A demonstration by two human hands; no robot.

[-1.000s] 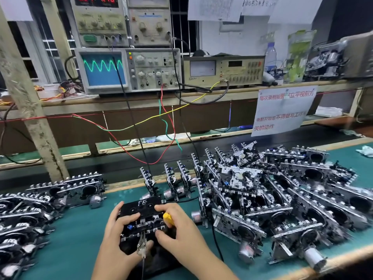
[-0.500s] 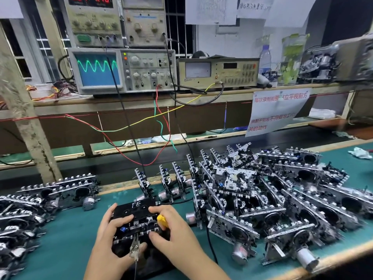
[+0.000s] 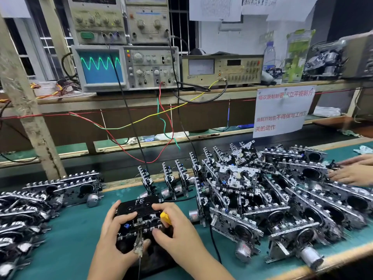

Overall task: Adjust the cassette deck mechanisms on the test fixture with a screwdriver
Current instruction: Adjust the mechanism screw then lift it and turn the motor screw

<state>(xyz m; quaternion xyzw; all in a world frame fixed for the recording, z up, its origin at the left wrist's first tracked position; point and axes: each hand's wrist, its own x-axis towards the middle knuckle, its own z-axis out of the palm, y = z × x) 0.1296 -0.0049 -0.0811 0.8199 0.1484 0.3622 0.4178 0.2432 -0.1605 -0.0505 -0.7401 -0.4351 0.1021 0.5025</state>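
Head view: one cassette deck mechanism (image 3: pixel 139 219) on the test fixture (image 3: pixel 141 259) at the bench (image 3: pixel 76 235) front edge, my left hand (image 3: pixel 115 237) gripping it, right hand (image 3: pixel 177 233) fingers curled round the yellow-handled screwdriver (image 3: pixel 166 218); adjustment under way, judging by the oscilloscope (image 3: pixel 125 67) trace; many mechanisms piled right (image 3: pixel 282 199) and left (image 3: pixel 30 203), another person's hands (image 3: pixel 353 170) far right, wires crossing behind

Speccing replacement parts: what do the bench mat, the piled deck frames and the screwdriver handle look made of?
Bench mat: matte green, probably rubber; dull, no glare.
Deck frames: bright stamped sheet metal, likely plated steel; thin notched edges, sharp glints.
Screwdriver handle, held in the right hand: glossy yellow, probably plastic.
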